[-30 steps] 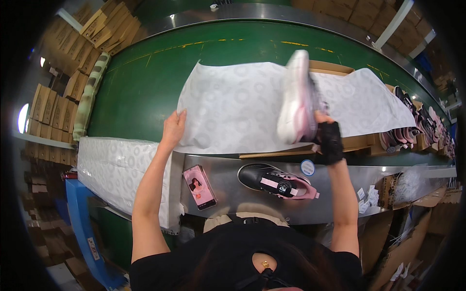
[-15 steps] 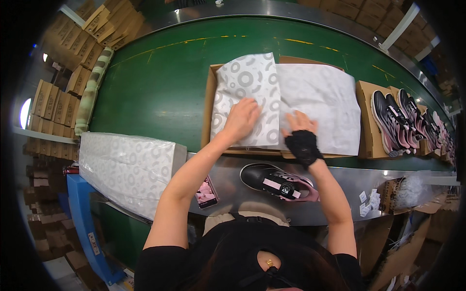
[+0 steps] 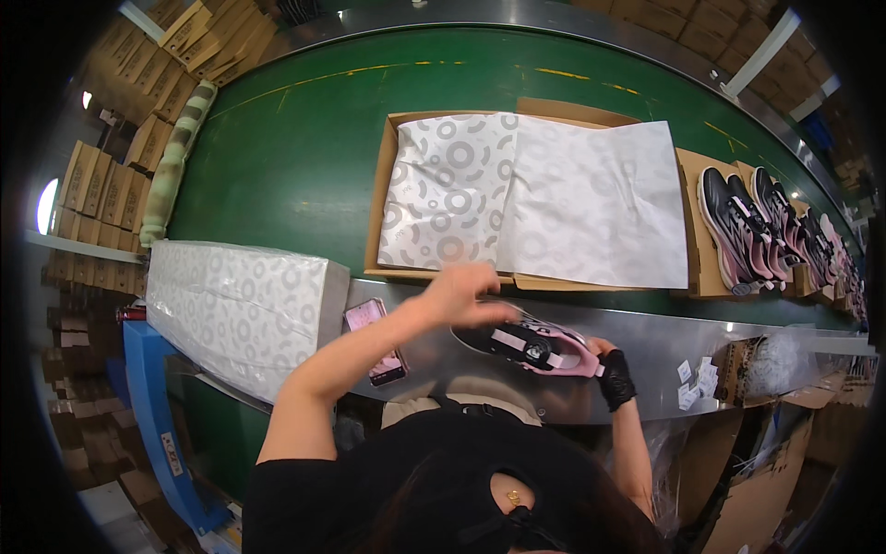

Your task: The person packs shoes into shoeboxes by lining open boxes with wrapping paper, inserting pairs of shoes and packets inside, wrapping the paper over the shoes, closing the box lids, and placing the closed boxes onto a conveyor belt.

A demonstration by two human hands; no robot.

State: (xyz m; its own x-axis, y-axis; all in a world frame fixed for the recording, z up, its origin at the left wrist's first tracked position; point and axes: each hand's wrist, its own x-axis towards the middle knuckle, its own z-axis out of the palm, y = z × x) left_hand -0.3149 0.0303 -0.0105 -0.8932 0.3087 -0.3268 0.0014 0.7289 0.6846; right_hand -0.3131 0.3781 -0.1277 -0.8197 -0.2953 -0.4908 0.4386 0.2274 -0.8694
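Note:
A black sneaker (image 3: 528, 345) with pink lining and a dial lies on the metal ledge, its toe to the left. At its heel, my right hand (image 3: 611, 366), in a black fingerless glove, has its fingers closed on the collar. My left hand (image 3: 464, 294), slightly blurred, hovers over the toe with fingers apart and nothing in them. Beyond the ledge is an open cardboard shoebox (image 3: 380, 217), lined with white tissue paper (image 3: 600, 208). The paper's left part shows a grey ring pattern and lies folded over.
Boxes with black-and-pink sneakers (image 3: 729, 226) line the belt's right side. A plastic-wrapped stack of patterned paper (image 3: 240, 305) sits at the left, beside a phone (image 3: 388, 367). Small white tags (image 3: 699, 383) lie at the ledge's right. The green belt (image 3: 286, 166) runs behind.
Both hands have come off the tissue paper toward me. My right hand has taken hold of the sneaker's heel; my left is above its toe. The paper's left part lies flatter, and the box sits slightly leftward.

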